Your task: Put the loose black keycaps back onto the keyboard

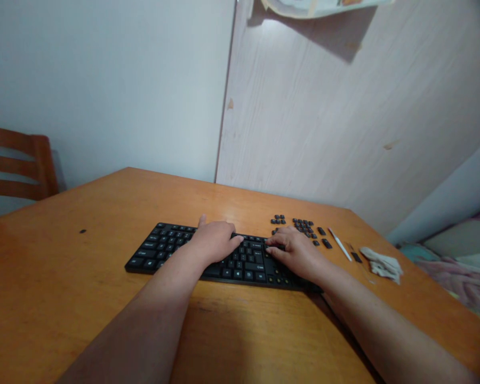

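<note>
A black keyboard [152, 248] lies on the wooden table in front of me. My left hand [216, 240] rests across its middle, fingers reaching over the far edge and thumb on the keys, holding the board. At the keyboard's right part, my right hand [294, 250] has its thumb and forefinger close together over the spot between the main keys and the number pad. Whatever sits between those fingertips is too small to make out. Some positions near the right hand show bare key sockets [278, 280] without caps. Loose black keycaps [303, 226] lie in groups just behind the right hand.
Right of the keycaps lie a white pen-like stick [340, 244], a small dark piece [356, 257] and a crumpled whitish cloth [382, 264]. One small black piece [82, 231] is on the table's left. A wooden chair [44, 165] stands at left, and a wall rises behind the table.
</note>
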The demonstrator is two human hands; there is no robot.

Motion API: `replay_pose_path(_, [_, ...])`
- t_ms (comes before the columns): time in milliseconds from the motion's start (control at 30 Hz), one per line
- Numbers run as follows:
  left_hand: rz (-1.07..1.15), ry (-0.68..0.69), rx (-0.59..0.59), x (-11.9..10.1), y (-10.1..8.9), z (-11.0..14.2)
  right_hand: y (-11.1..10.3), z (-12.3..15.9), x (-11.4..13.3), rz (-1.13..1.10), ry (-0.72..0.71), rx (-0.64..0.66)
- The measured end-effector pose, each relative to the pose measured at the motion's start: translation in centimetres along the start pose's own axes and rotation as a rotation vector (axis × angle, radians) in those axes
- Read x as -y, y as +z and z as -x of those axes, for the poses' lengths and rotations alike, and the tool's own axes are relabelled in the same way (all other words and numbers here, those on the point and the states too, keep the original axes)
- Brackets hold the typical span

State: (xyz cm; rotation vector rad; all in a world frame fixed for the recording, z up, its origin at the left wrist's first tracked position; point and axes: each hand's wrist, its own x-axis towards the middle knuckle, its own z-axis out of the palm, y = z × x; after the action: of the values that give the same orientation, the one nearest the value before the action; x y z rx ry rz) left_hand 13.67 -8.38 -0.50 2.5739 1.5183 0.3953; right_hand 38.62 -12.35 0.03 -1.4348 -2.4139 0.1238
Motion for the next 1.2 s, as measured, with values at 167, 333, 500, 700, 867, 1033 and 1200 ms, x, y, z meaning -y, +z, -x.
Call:
replay_pose_path(167, [-0.007,-0.003,-0.017,0.01,0.09,0.02,-0.04,-0.09,0.41,0.01,-0.011,0.0])
replay_pose_path(333, [-0.008,-0.003,-0.016,0.02,0.18,0.03,0.15,-0.2,0.29,0.019,0.005,0.007])
replay_pose_path(500, [-0.009,-0.019,-0.012,-0.1,0.17,0.02,0.26,-0.47,0.16,0.034,0.008,0.033])
replay_pose_path(700, [-0.023,-0.013,-0.022,-0.11,0.26,-0.02,0.0,-0.77,0.63,0.036,0.017,0.033])
replay_pose_path(867, [-0.037,-0.005,-0.02,-0.26,0.07,0.01,-0.02,-0.91,0.83,0.014,0.022,0.048])
replay_pose_path(1033, [-0.042,-0.002,-0.027,-0.17,0.14,-0.03,0.24,-0.95,0.59,0.01,0.037,0.055])
replay_pose_path(1200, [-0.027,-0.004,-0.029,0.02,0.3,0.03,0.39,-0.85,0.42,-0.003,0.044,0.058])
